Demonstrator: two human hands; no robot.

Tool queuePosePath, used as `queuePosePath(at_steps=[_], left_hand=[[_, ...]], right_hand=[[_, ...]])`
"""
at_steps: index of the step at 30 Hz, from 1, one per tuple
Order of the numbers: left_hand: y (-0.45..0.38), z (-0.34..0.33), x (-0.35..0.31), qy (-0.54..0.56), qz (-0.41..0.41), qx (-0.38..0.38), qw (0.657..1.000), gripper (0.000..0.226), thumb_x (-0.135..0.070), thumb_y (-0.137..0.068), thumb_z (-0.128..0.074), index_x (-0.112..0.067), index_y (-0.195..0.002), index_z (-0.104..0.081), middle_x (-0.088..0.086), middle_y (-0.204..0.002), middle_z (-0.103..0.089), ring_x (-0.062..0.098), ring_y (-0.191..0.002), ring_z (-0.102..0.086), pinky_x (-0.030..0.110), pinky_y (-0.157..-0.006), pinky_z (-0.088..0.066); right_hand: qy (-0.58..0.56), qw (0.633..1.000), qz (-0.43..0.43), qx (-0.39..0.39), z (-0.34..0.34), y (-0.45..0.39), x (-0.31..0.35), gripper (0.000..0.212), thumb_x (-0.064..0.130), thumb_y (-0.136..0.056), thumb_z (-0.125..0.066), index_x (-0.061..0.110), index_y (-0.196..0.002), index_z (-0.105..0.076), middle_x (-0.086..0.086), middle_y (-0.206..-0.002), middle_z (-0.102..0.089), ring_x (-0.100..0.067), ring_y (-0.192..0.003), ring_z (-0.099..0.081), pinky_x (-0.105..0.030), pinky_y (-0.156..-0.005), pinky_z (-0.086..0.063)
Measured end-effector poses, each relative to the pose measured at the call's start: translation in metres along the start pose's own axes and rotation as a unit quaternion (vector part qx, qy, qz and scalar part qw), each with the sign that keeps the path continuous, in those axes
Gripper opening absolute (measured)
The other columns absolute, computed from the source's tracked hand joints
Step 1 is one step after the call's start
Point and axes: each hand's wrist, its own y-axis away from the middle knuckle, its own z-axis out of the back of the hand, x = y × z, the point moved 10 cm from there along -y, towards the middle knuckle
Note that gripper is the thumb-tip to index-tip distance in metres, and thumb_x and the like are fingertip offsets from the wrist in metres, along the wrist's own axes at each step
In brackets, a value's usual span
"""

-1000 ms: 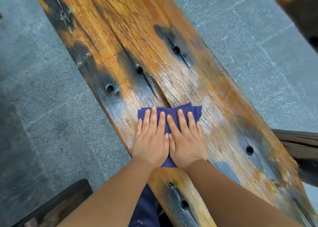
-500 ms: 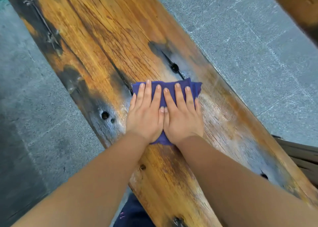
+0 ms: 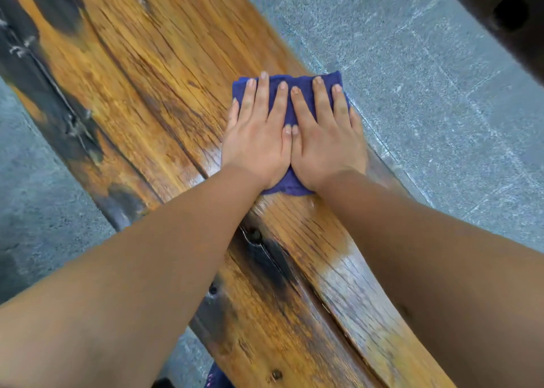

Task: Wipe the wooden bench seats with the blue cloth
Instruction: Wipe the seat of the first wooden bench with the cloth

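A long weathered wooden bench seat [image 3: 164,72] runs diagonally from the upper left to the lower right, orange-brown with dark stains, cracks and bolt holes. The folded blue cloth [image 3: 289,109] lies flat on it close to the seat's right edge. My left hand [image 3: 256,146] and my right hand [image 3: 326,146] rest side by side on the cloth, palms down, fingers stretched forward, thumbs touching. The hands cover most of the cloth; only its far edge, a strip between the hands and its near edge show. The wood nearer to me has a pale wet sheen.
Grey stone paving [image 3: 426,108] lies to the right of the bench and also to the left [image 3: 38,211]. A dark wooden piece with a hole [image 3: 506,13] crosses the top right corner. Dark blue clothing [image 3: 217,379] shows at the bottom edge.
Both hands have pushed the cloth farther along the seat, away from me and toward its right edge. The view has followed them along the bench.
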Motion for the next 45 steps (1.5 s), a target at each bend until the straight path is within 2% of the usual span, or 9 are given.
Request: queuePosePath(at_steps=[4, 9, 12, 16, 18, 20, 24, 30, 45], left_hand=[[-0.040, 0.007, 0.008, -0.003, -0.025, 0.005, 1.000, 0.064, -0.042, -0.096, -0.021, -0.020, -0.154, -0.007, 0.009, -0.163, 0.000, 0.026, -0.149, 0.000, 0.046, -0.119, -0.009], [-0.071, 0.015, 0.012, 0.004, -0.042, 0.004, 0.999, 0.063, -0.041, -0.097, -0.022, -0.020, -0.154, -0.008, 0.009, -0.163, 0.000, 0.026, -0.149, 0.000, 0.045, -0.119, -0.007], [-0.081, 0.019, 0.015, 0.008, -0.041, -0.001, 0.999, 0.062, -0.041, -0.097, -0.022, -0.020, -0.154, -0.008, 0.008, -0.163, 0.001, 0.024, -0.149, 0.001, 0.044, -0.119, -0.006], [-0.087, 0.020, 0.016, 0.010, -0.040, -0.002, 0.999, 0.061, -0.041, -0.098, -0.021, -0.021, -0.154, -0.008, 0.007, -0.163, 0.002, 0.023, -0.149, 0.003, 0.044, -0.119, -0.004], [-0.087, 0.020, 0.017, 0.007, -0.037, -0.003, 0.999, 0.061, -0.041, -0.098, -0.022, -0.021, -0.154, -0.008, 0.007, -0.163, 0.002, 0.024, -0.149, 0.003, 0.044, -0.119, -0.005], [-0.086, 0.020, 0.018, 0.004, -0.036, -0.006, 0.999, 0.061, -0.041, -0.098, -0.022, -0.021, -0.154, -0.008, 0.007, -0.163, 0.003, 0.023, -0.149, 0.003, 0.043, -0.119, -0.005], [-0.080, 0.021, 0.018, 0.015, -0.035, -0.007, 0.999, 0.061, -0.040, -0.099, -0.022, -0.020, -0.155, -0.008, 0.007, -0.163, 0.003, 0.023, -0.149, 0.003, 0.042, -0.120, -0.005], [-0.004, 0.011, 0.040, 0.041, 0.036, -0.010, 0.998, 0.061, -0.039, -0.099, -0.024, -0.017, -0.155, -0.009, 0.008, -0.163, 0.000, 0.024, -0.149, 0.001, 0.043, -0.119, -0.005], [0.243, -0.021, 0.098, 0.083, 0.243, 0.043, 0.965, 0.064, -0.038, -0.094, -0.016, -0.015, -0.154, -0.014, 0.011, -0.162, -0.002, 0.025, -0.149, 0.000, 0.041, -0.118, -0.001]], right_hand=[[-0.015, 1.000, -0.019, 0.002, 0.008, -0.034, 0.002, 0.059, 0.047, -0.098, -0.024, 0.031, -0.154, -0.017, -0.004, -0.164, -0.013, -0.031, -0.145, -0.022, -0.049, -0.110, -0.028], [-0.055, 0.998, -0.032, 0.029, 0.012, -0.066, 0.003, 0.061, 0.049, -0.095, -0.020, 0.034, -0.153, -0.013, -0.003, -0.157, -0.027, -0.036, -0.120, -0.052, -0.050, -0.091, -0.044], [-0.082, 0.996, -0.035, 0.025, 0.013, -0.077, 0.003, 0.060, 0.051, -0.093, -0.017, 0.039, -0.151, -0.009, 0.002, -0.147, -0.040, -0.038, -0.106, -0.059, -0.049, -0.078, -0.044], [-0.080, 0.996, -0.035, 0.012, 0.015, -0.083, 0.001, 0.059, 0.052, -0.093, -0.018, 0.041, -0.151, -0.010, 0.001, -0.141, -0.048, -0.039, -0.103, -0.060, -0.044, -0.071, -0.035], [-0.078, 0.996, -0.030, 0.014, 0.015, -0.085, 0.002, 0.059, 0.050, -0.094, -0.018, 0.039, -0.152, -0.011, -0.001, -0.143, -0.046, -0.038, -0.108, -0.059, -0.045, -0.074, -0.038], [-0.065, 0.998, -0.021, 0.011, 0.015, -0.084, 0.004, 0.059, 0.047, -0.096, -0.020, 0.035, -0.153, -0.013, -0.002, -0.156, -0.033, -0.034, -0.127, -0.049, -0.049, -0.089, -0.042], [-0.047, 0.999, 0.017, -0.006, 0.016, -0.082, 0.011, 0.058, 0.042, -0.100, -0.023, 0.024, -0.155, -0.015, -0.002, -0.164, -0.010, -0.025, -0.148, -0.017, -0.044, -0.113, -0.025], [0.058, 0.993, 0.105, 0.005, 0.001, -0.031, 0.048, 0.061, 0.043, -0.099, -0.020, 0.018, -0.155, -0.018, -0.006, -0.163, -0.015, -0.027, -0.149, -0.012, -0.045, -0.118, -0.015], [0.054, 0.961, 0.241, 0.128, -0.072, 0.159, 0.157, 0.060, 0.043, -0.099, -0.025, 0.019, -0.154, -0.019, -0.006, -0.160, -0.024, -0.027, -0.148, -0.016, -0.044, -0.117, -0.012]])
